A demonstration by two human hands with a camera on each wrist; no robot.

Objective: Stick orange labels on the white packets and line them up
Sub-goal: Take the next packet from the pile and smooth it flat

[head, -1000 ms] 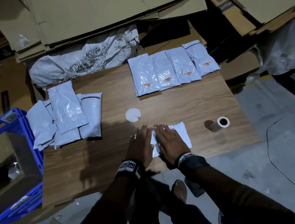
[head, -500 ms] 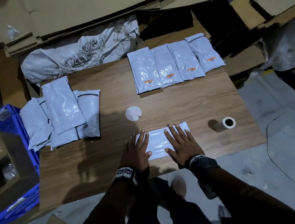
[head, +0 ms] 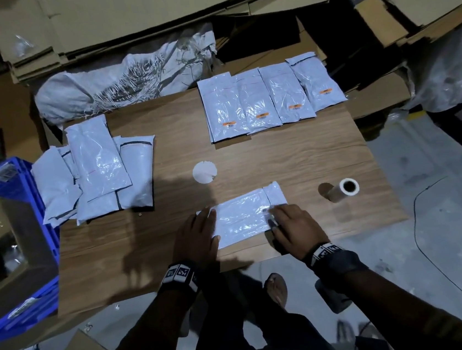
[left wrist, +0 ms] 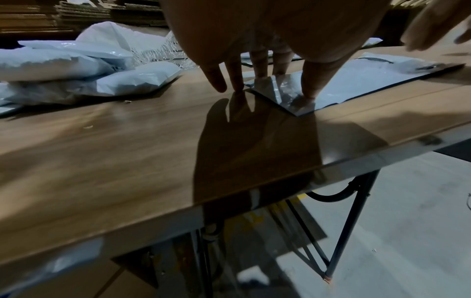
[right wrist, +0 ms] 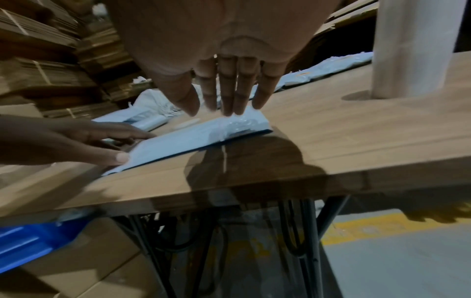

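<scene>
A white packet (head: pixel 243 219) lies sideways near the table's front edge, its visible face plain white. My left hand (head: pixel 201 230) rests flat on its left end, fingers straight; in the left wrist view the thumb of that hand (left wrist: pixel 308 88) presses the packet (left wrist: pixel 356 80) at its corner. My right hand (head: pixel 284 220) lies flat on the right end, and its straight fingers (right wrist: pixel 229 96) press on the packet (right wrist: pixel 191 139). Several packets with orange labels (head: pixel 267 98) sit side by side at the back right. A loose pile of white packets (head: pixel 99 166) lies at the left.
A label roll (head: pixel 344 190) stands right of the packet, close to my right hand. A white paper disc (head: pixel 204 172) lies mid-table (head: pixel 294 156). A blue crate (head: pixel 19 199) with a carton stands left, a white sack (head: pixel 127 80) and flattened cardboard behind.
My hands have slid apart from the middle of the front packet out to its two ends, staying flat on it. The packet has stayed in place.
</scene>
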